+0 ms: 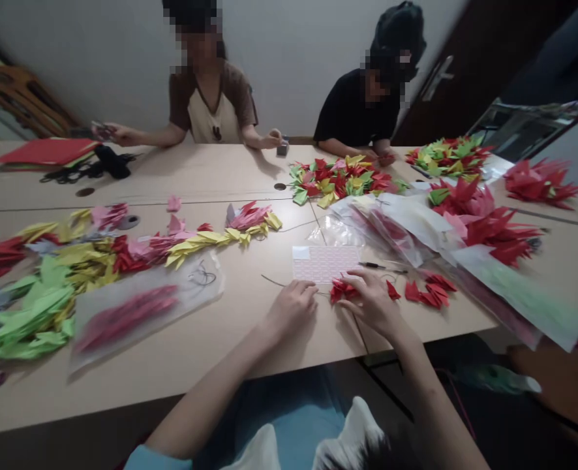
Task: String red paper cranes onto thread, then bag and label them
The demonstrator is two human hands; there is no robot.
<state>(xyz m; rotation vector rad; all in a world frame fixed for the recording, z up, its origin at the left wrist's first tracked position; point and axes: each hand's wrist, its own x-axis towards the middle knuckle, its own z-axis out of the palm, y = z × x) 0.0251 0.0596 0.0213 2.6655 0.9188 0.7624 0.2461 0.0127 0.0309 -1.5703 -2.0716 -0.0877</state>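
My left hand [296, 303] is closed on a thin dark cord [272, 281], whose free end sticks out to the left. From its fingertips the cord runs right to a bunch of red folded-paper cranes [340, 290]. My right hand [371, 300] is closed around that bunch, thumb below and fingers above, hiding part of it. Loose red paper cranes [428, 292] lie just right of this hand. Behind both hands is a printed sheet with pink rows [325, 264], with a black pen [380, 266] at its right edge.
To the left lie strung yellow cranes [220, 240], green ones [34, 307] and a clear bag [191, 281]. Filled bags [509, 287] lie right, near a mixed pile [340, 179]. Two people sit opposite; one holds a small dark box [282, 149]. The table's front edge [313, 365] is close.
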